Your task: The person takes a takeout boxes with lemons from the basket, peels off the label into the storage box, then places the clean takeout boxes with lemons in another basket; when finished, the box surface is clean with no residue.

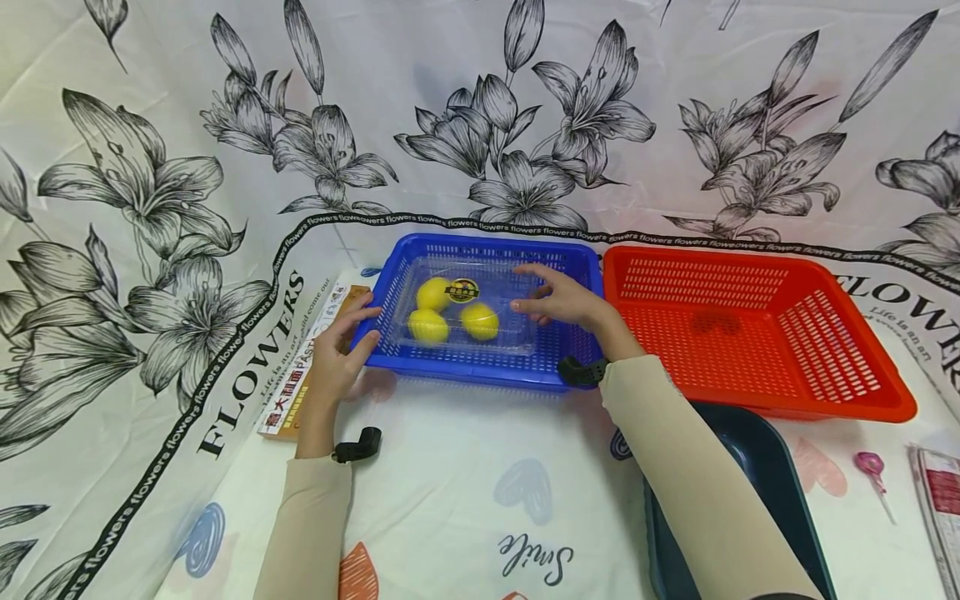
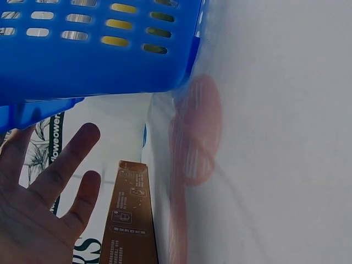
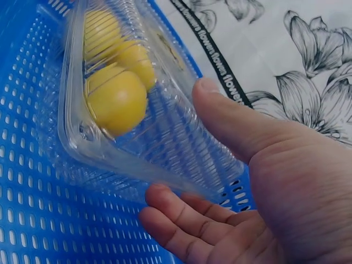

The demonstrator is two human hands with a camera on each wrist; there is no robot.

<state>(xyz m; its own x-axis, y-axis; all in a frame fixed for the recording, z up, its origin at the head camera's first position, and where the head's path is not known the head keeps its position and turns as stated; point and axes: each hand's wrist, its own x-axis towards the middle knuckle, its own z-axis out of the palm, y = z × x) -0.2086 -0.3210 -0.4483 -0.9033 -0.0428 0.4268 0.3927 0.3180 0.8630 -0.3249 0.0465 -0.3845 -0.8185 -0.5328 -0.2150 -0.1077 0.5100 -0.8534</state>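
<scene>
Loads of room on the surface (image 1: 450,467) in front of the blue basket (image 1: 472,374), but the red basket (image 1: 720,358) blocks its right and a box (image 1: 295,385) crowds its left.

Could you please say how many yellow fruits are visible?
3, all inside the clear container: in the head view, one yellow fruit upper left, one lower left, one rightmost.
</scene>
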